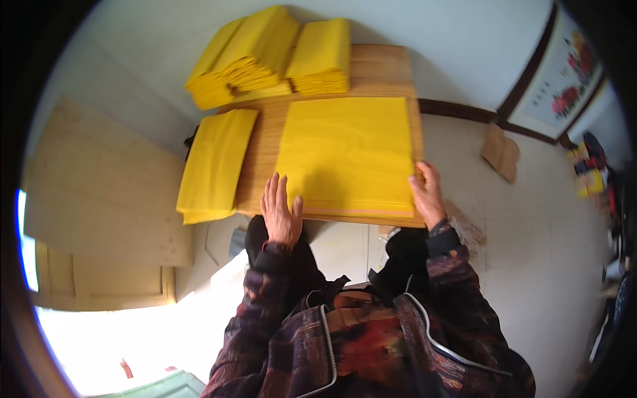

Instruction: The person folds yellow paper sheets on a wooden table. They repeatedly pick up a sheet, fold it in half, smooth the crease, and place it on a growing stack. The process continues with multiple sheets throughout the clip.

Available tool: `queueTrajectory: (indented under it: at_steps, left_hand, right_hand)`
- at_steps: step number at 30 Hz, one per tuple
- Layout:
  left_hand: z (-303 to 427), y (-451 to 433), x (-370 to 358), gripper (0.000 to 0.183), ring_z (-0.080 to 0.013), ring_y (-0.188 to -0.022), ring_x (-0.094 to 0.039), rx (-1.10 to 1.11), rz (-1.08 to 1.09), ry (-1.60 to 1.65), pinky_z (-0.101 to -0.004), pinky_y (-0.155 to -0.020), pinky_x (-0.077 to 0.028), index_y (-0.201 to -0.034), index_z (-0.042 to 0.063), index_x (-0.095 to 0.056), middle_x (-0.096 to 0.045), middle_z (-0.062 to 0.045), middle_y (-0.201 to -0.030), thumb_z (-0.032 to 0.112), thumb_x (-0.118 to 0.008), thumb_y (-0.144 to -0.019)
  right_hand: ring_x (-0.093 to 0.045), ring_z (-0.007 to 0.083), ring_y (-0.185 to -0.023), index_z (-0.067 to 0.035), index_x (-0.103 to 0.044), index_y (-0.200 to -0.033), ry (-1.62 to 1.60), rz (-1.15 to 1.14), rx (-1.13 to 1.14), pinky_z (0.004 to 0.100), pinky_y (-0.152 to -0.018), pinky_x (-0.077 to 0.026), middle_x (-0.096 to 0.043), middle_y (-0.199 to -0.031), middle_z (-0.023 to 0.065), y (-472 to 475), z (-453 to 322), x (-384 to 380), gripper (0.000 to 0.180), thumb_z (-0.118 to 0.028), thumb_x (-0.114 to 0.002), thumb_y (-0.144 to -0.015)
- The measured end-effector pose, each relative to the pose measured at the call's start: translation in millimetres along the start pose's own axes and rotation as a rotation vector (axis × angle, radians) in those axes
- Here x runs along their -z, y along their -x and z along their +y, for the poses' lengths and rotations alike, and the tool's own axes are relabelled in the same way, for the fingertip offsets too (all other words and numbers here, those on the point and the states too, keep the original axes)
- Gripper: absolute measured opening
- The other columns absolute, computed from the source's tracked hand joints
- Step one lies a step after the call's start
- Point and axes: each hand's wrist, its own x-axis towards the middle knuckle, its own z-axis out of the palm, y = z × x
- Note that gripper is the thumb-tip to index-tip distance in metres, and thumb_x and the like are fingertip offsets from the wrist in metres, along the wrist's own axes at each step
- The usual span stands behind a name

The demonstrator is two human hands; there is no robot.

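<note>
A large yellow paper mailer (348, 149) lies flat on the wooden table (261, 149), with a pinkish strip along its near edge. Whether more sheets lie beneath it I cannot tell. My left hand (282, 214) is at its near left corner, palm down, the fingers extended and the thumb spread. Against the right edge rests my right hand (429, 195), its thumb and fingers apart around the border of mailer and table. To the left, a folded yellow paper piece (216, 166) overhangs the table's left side.
Thick stacks of folded yellow paper (254, 47) and another stack (321, 54) stand at the table's far end by the wall. A tan panel (109, 189) rises at left. On the floor at right lie brown cardboard (500, 153) and clear plastic (465, 229).
</note>
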Motion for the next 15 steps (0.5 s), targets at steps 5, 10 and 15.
queueTrajectory:
  at_steps: [5,10,15]
  left_hand:
    - [-73.5,-58.3,-20.7,0.052,-0.0371,-0.123,-0.047,0.187,0.038,0.086,-0.0436,-0.102,-0.038,-0.131,-0.002,-0.046,-0.051,-0.023,-0.131,0.031,-0.054,-0.091]
    - [-99.0,-77.3,-44.6,0.051,-0.0300,-0.110,-0.059,0.294,-0.128,0.489,-0.0356,-0.092,-0.046,-0.131,-0.007,-0.043,-0.059,-0.023,-0.121,0.020,-0.058,-0.090]
    - [-83.5,-66.0,-31.4,0.055,-0.0246,-0.126,-0.047,0.400,-0.180,0.779,-0.0316,-0.103,-0.037,-0.140,-0.006,-0.033,-0.047,-0.018,-0.138,0.016,-0.054,-0.095]
  right_hand:
    - [-0.025,0.0325,-0.138,-0.007,-0.041,-0.138,-0.052,-0.121,-0.167,0.0381,-0.113,-0.026,-0.027,-0.147,0.0193,-9.8,-0.2,4.3,0.053,-0.029,-0.059,-0.093]
    - [-0.023,0.0314,-0.140,-0.008,-0.041,-0.140,-0.027,-0.115,-0.210,0.0363,-0.113,-0.025,-0.024,-0.150,0.0169,-27.1,-6.0,5.0,0.053,-0.031,-0.056,-0.094]
    - [-0.021,0.0309,-0.141,-0.010,-0.039,-0.141,-0.082,-0.204,-0.287,0.0368,-0.114,-0.023,-0.022,-0.151,0.0151,-28.0,-18.0,9.8,0.053,-0.032,-0.055,-0.095]
